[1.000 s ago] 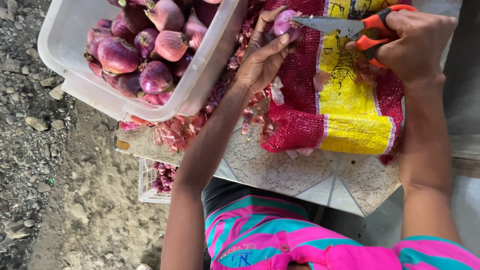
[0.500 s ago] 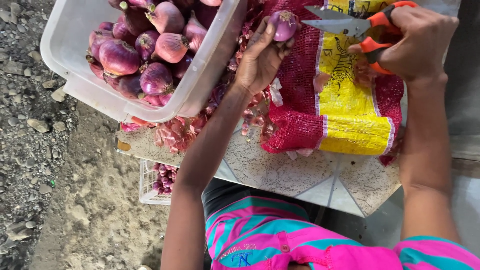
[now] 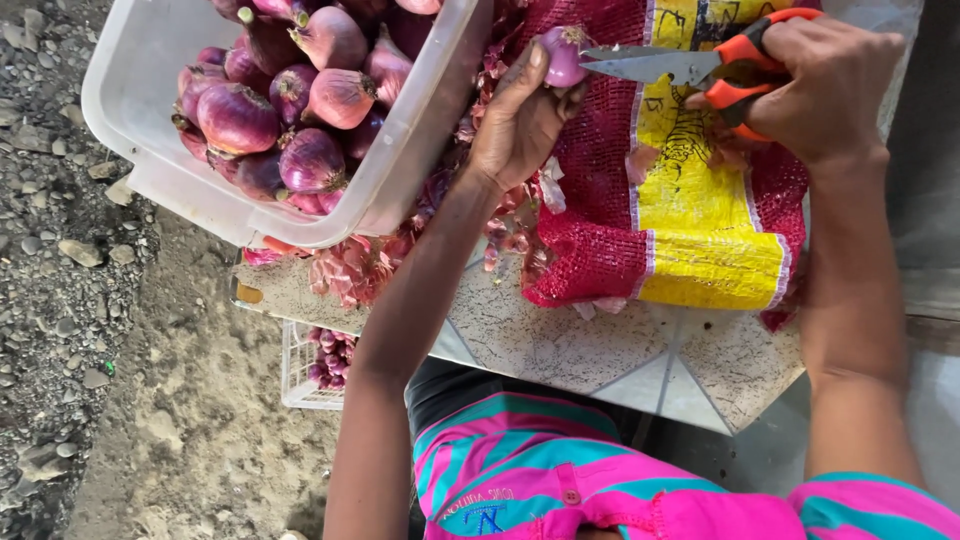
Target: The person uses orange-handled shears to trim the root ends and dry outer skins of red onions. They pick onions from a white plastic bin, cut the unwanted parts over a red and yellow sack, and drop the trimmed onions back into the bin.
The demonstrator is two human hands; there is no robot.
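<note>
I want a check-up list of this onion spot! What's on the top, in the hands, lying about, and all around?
Surface: speckled tile slab, partly covered by a red and yellow mesh sack.
Job's things: small red onion; orange-handled scissors, tips at the onion.
Clutter: onion skins; white tub of red onions.
Grippers: left hand holds the onion; right hand holds the scissors.
Cables: nothing seen.
Surroundings: gravel and dirt ground; white crate below.

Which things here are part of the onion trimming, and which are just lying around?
In use:
left hand holding an onion
right hand holding scissors
tub of onions
onion skins
red mesh sack

Lying about:
tile underneath
small basket on the ground
stones
</note>
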